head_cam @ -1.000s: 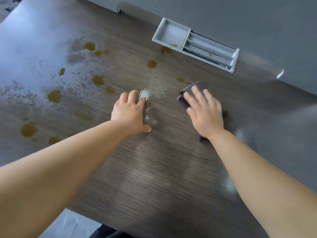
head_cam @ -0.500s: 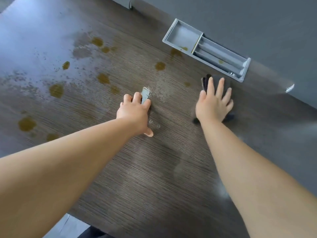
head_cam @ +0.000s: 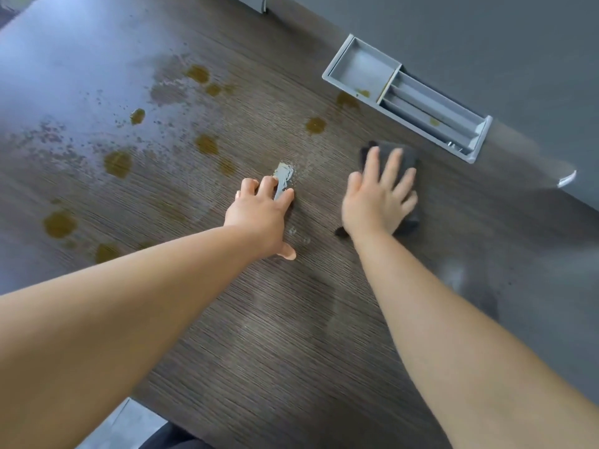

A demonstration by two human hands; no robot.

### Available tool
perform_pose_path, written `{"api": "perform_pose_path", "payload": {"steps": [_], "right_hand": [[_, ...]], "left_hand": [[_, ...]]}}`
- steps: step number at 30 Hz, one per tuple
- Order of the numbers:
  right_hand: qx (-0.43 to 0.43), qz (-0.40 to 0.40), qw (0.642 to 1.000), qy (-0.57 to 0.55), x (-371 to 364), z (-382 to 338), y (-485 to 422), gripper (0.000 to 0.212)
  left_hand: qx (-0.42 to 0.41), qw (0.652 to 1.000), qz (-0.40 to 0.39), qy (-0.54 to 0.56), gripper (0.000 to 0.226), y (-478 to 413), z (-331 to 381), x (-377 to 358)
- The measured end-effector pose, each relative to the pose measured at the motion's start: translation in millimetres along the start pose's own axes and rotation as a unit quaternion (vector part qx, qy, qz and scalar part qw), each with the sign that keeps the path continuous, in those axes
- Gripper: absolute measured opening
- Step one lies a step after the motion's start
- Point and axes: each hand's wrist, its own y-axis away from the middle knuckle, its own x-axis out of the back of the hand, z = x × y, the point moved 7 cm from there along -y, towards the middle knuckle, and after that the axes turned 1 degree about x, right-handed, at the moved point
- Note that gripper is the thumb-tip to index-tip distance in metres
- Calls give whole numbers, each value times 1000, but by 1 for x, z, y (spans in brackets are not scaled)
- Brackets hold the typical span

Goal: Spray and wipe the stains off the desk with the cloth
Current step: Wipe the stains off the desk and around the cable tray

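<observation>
Stained desk (head_cam: 291, 335) — right hand (head_cam: 377, 202) flat on cloth (head_cam: 406, 155).

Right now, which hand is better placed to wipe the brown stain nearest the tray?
Probably the right hand: it lies flat on the cloth, near that stain by the tray. The left hand has no cloth under it.

An office workspace; a dark wood-grain desk (head_cam: 259, 335) with a recessed grey cable tray (head_cam: 405, 95) against a grey partition (head_cam: 470, 34).
</observation>
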Motion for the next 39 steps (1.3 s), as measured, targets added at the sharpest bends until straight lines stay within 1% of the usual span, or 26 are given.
{"api": "perform_pose_path", "payload": {"steps": [1, 3, 4, 5, 6, 7, 8, 10, 11, 12, 14, 16, 18, 20, 22, 24, 26, 28, 30, 31, 32, 33, 35, 37, 38, 39], "right_hand": [[89, 3, 996, 5, -3, -18, 11, 53], [299, -9, 953, 37, -11, -34, 30, 51], [368, -20, 928, 50, -10, -28, 30, 50], [394, -25, 917, 58, -9, -16, 21, 49], [366, -20, 928, 63, -6, -1, 9, 49], [291, -14, 955, 61, -1, 13, -6, 50], [186, -6, 981, 50, 3, 27, -19, 50], [0, 10, 1000, 8, 5, 29, -26, 51], [-42, 5, 999, -2, 3, 17, -20, 53], [-32, -5, 999, 1, 0, 2, -11, 54], [125, 1, 992, 9, -5, -28, 9, 53], [334, -1, 942, 30, -8, -29, 23, 50], [427, -24, 903, 45, -5, -4, 4, 46], [340, -24, 938, 57, 3, 24, -30, 46], [146, -14, 988, 44, 8, 42, -55, 48], [14, -1, 1000, 22, 8, 29, -49, 51], [35, 0, 999, 22, 0, -3, -27, 52], [195, 8, 980, 27, -6, -33, -1, 52], [373, -16, 926, 54, -10, -40, 9, 50], [414, -28, 908, 61, -9, -34, 2, 50], [406, -28, 911, 63, -6, -26, -12, 50], [355, -19, 933, 59, -1, -18, -28, 49], [167, -12, 985, 36, 4, -4, -54, 50], [38, -5, 999, 7, 1, -15, -46, 52], [32, -7, 999, 5, -2, -26, -34, 52], [74, 3, 997, 1, -3, -38, -21, 52]], "left_hand": [[2, 1000, 1, -2, 108, 0, 0, 0], [3, 1000, 1, -10, 108, -1, 0, -1], [2, 1000, 1, -12, 108, -1, 0, -1], [1, 1000, 3, -11, 108, -1, 0, -1], [-1, 1000, 4, -9, 108, -1, 0, -1], [-4, 1000, 4, -7, 109, -1, 0, -2], [-4, 1000, 4, -7, 109, -1, 0, -3], [-1, 1000, 7, -10, 109, -1, -1, -2], [-2, 1000, 7, -10, 109, -1, 0, -1], [-2, 1000, 6, -9, 109, 0, 0, -1], [-1, 1000, 5, -10, 109, 0, 0, 0], [-4, 1000, -1, -10, 109, -1, 0, -2], [-9, 1000, -2, -5, 109, -1, 0, -2], [-15, 1000, -2, 1, 109, 0, 1, -2], [-11, 1000, -1, 1, 108, 0, 0, -2], [-11, 1000, -2, -1, 109, -1, 0, -3], [-11, 1000, -2, -1, 109, -1, 0, -3], [-12, 1000, -1, -9, 110, -2, 0, -3], [-13, 1000, -3, -15, 109, -2, 0, -2], [-13, 1000, -3, -14, 109, -2, 0, -2], [-13, 1000, -4, -10, 110, -2, 0, -2], [-14, 1000, -5, -8, 110, -1, 0, -2], [-14, 1000, -6, -12, 110, 0, 0, -2], [-13, 1000, -2, -16, 109, 0, 0, -1], [-14, 1000, -2, -16, 109, 0, 0, -1], [-15, 1000, -2, -19, 109, 0, 1, -1]]}}
